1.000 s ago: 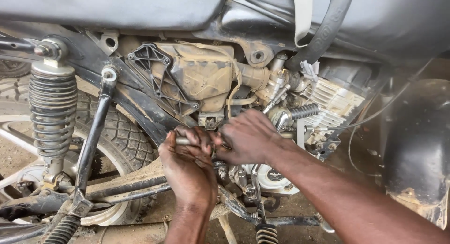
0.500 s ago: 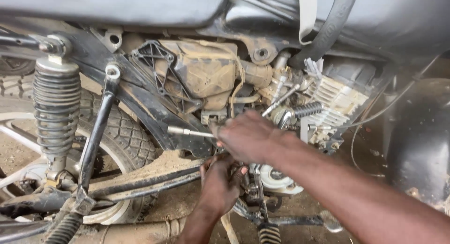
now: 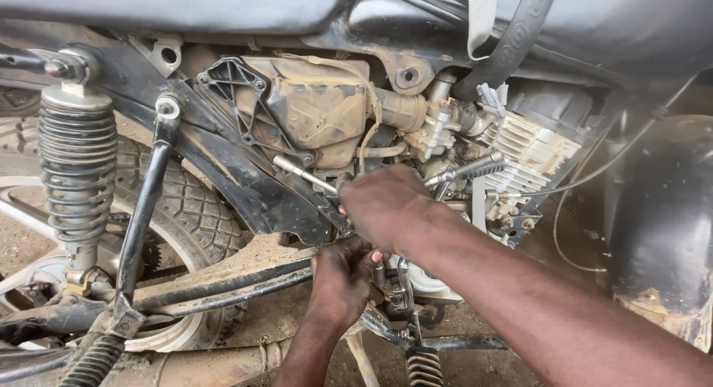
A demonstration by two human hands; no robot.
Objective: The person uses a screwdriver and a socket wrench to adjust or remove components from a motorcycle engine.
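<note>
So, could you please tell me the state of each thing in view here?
Right hand: closed around a metal rod tool.
Left hand: reaching up under the engine, fingers curled, what it holds hidden.
Air box: mud-caked, mounted.
Shock spring: upright, dusty.
Rear tyre: mounted, dusty.

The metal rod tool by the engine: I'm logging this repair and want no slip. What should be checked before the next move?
1. Right hand grips the metal rod tool: ok.
2. Tool tip seated on its fastener: cannot tell, hidden by the hand.
3. Left hand braced below on the engine: ok; what it holds, cannot tell.
4. Fingers away from the rear tyre: ok.
5. Loose grey cable away from both hands: ok.
</note>
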